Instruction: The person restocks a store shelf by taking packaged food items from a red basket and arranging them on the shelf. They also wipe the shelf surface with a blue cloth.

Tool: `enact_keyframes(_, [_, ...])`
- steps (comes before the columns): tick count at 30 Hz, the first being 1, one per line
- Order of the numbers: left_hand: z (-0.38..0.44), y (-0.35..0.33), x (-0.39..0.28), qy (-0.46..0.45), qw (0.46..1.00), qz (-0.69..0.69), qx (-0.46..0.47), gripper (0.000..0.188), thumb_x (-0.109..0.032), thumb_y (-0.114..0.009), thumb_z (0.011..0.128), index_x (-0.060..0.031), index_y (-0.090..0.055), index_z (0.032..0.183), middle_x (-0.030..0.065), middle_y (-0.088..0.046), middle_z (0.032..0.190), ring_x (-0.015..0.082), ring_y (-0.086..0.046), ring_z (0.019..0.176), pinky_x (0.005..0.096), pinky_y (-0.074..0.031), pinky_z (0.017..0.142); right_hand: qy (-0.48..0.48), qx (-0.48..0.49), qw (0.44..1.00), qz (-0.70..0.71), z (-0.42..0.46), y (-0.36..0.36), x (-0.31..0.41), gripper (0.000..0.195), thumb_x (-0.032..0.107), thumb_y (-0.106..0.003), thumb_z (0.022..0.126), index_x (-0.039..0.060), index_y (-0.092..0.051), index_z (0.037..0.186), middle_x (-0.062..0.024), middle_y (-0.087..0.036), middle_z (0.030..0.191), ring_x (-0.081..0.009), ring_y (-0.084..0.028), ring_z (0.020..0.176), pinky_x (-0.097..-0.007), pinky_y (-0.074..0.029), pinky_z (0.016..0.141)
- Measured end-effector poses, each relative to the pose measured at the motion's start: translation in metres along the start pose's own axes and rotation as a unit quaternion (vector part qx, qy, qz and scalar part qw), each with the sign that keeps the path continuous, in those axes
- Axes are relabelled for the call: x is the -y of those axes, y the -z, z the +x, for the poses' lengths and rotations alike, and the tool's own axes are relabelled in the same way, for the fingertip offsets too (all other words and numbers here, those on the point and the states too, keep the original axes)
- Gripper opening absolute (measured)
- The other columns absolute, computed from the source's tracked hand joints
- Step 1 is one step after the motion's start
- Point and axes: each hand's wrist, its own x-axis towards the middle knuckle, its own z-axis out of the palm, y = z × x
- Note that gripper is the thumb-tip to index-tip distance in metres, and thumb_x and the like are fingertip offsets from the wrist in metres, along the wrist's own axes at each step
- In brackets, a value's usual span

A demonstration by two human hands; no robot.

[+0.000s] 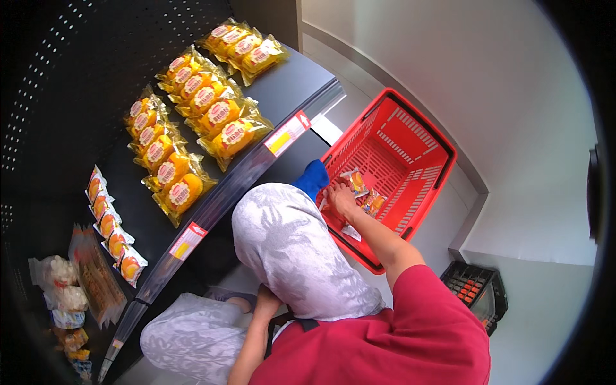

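My right hand reaches down into a red plastic shopping basket on the floor. Its fingers are at wrapped bread packets lying in the bottom; whether they grip one I cannot tell. One packet in clear wrap lies just beyond the fingers, and another wrapped packet is to the right of the hand. A white piece of wrapping shows below my forearm. My left hand is low between my bent legs, its fingers mostly hidden behind a knee.
On the dark shelf to the left stand rows of yellow-wrapped breads, white-wrapped packets and flat brown packets. A clear price rail edges it. A black crate stands by the wall at right.
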Motion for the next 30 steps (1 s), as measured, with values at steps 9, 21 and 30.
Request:
enact_keyframes(9, [0.007,0.021,-0.023,0.019,0.978,-0.132,-0.159,0.017,-0.006,-0.061,0.090,0.0042,-0.065,0.104,0.0148,-0.073,0.092,0.0203,-0.067,0.082,0.0320,-0.051,0.072,-0.179,0.001,0.808,0.562,-0.048,0.151,0.003,0.063,0.029,-0.092,0.068,0.0004,-0.053,0.109,-0.0134,-0.065,0.101,-0.0214,-0.066,0.094,-0.0374,-0.056,0.080])
enact_keyframes(21, [-0.016,0.098,-0.193,-0.140,0.929,-0.291,-0.182,0.018,-0.009,-0.064,0.097,-0.0012,-0.064,0.113,0.0063,-0.068,0.097,0.0084,-0.064,0.079,0.0227,-0.053,0.072,-0.011,-0.149,0.641,0.753,-0.094,0.330,0.100,0.045,0.037,-0.059,0.098,0.0002,-0.054,0.124,-0.0063,-0.063,0.104,-0.0102,-0.060,0.092,-0.0271,-0.049,0.083])
enact_keyframes(30, [-0.010,0.125,-0.208,-0.159,0.869,-0.446,-0.140,0.033,-0.016,-0.068,0.096,0.0005,-0.053,0.121,0.0070,-0.067,0.095,0.0107,-0.064,0.066,0.0234,-0.053,0.060,0.145,-0.100,0.647,0.742,-0.079,0.377,0.245,0.034,0.013,-0.073,0.092,0.0012,-0.055,0.118,-0.0075,-0.064,0.107,-0.0108,-0.061,0.097,-0.0256,-0.050,0.085])
